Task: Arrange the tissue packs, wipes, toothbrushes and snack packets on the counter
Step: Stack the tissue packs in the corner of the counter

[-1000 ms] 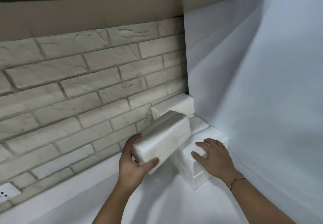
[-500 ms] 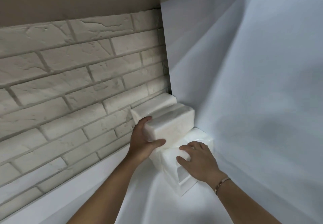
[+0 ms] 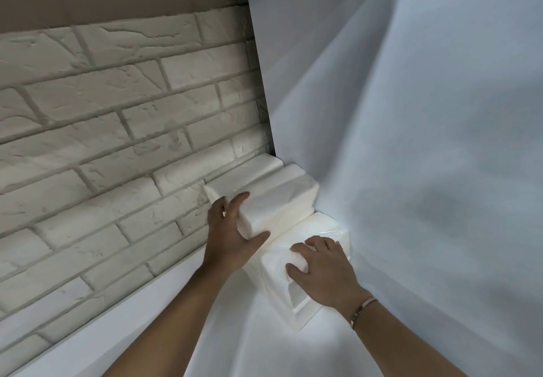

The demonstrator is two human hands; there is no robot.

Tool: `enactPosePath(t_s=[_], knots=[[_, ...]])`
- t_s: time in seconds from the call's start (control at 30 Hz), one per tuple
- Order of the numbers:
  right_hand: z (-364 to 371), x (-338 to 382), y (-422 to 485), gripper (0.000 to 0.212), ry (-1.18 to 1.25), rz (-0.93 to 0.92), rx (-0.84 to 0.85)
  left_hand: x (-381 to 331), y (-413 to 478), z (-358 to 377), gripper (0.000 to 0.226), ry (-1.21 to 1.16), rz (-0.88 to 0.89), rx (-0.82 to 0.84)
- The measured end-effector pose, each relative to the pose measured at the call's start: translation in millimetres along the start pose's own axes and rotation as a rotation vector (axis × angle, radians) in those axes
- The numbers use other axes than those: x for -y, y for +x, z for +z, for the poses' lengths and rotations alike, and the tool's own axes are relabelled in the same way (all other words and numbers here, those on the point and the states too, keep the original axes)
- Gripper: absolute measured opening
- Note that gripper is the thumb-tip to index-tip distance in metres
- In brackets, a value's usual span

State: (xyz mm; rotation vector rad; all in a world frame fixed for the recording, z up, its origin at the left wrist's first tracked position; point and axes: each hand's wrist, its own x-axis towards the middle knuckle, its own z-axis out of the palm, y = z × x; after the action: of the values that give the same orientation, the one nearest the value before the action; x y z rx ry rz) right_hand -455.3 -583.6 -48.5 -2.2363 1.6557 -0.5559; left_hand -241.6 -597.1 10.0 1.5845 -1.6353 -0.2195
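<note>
Several white tissue packs are stacked in the corner where the brick wall meets the white side wall. My left hand (image 3: pixel 232 235) grips the near end of the top middle tissue pack (image 3: pixel 279 203), which lies level on the stack beside the rear tissue pack (image 3: pixel 244 175) that leans against the bricks. My right hand (image 3: pixel 320 268) presses flat, fingers spread, on the top of the front stack of tissue packs (image 3: pixel 311 229), which stands lower and nearer to me. No wipes, toothbrushes or snack packets are in view.
The white counter (image 3: pixel 229 335) runs toward me and to the left. A pale brick backsplash (image 3: pixel 117 141) lines the back, and a white side wall (image 3: pixel 411 141) closes off the right. A bracelet sits on my right wrist.
My left hand has carried the tilted tissue pack back and to the right and laid it level on the stack in the corner. My right hand has stayed on the front stack.
</note>
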Motion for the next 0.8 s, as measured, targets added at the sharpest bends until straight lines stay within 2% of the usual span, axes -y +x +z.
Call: enactPosePath(t_s=[0.07,0.13,0.2,0.3,0.37,0.4,0.5,0.63,0.67,0.73,0.8], knots=[[1,-1,0,0.075,-0.004,0.0,-0.001,-4,-2,-3,0.101,0.056,0.045,-0.008],[2,-2,1,0.067,-0.001,0.009,0.014,-4,-6,-4,0.107,0.009,-0.003,0.025],[2,-2,1,0.064,0.004,0.008,0.023,-5,-13,-1,0.108,-0.221,-0.171,0.031],[2,-1,2,0.053,0.01,0.013,0.034,-7,-13,6,0.11,-0.615,-0.587,-0.095],[2,-1,3,0.05,0.015,0.014,0.033,-13,-7,2,0.119,-0.678,-0.807,-0.022],[1,-1,3,0.049,0.016,0.013,0.035,-14,-4,0,0.124,-0.676,-0.845,0.035],[0,-1,2,0.049,0.024,0.014,0.057,-19,-2,-2,0.111,-0.634,-0.802,0.037],[-1,-1,2,0.05,0.032,0.008,0.055,-29,-5,-6,0.133,-0.565,-0.597,0.022],[-1,-1,2,0.05,0.038,0.01,0.056,-30,-6,-8,0.132,-0.512,-0.529,0.042],[0,-1,3,0.051,0.04,0.006,0.049,-30,-7,-15,0.12,-0.373,-0.363,0.115],[0,-1,2,0.051,0.039,0.001,0.036,-35,-10,-22,0.095,-0.215,-0.198,0.152]])
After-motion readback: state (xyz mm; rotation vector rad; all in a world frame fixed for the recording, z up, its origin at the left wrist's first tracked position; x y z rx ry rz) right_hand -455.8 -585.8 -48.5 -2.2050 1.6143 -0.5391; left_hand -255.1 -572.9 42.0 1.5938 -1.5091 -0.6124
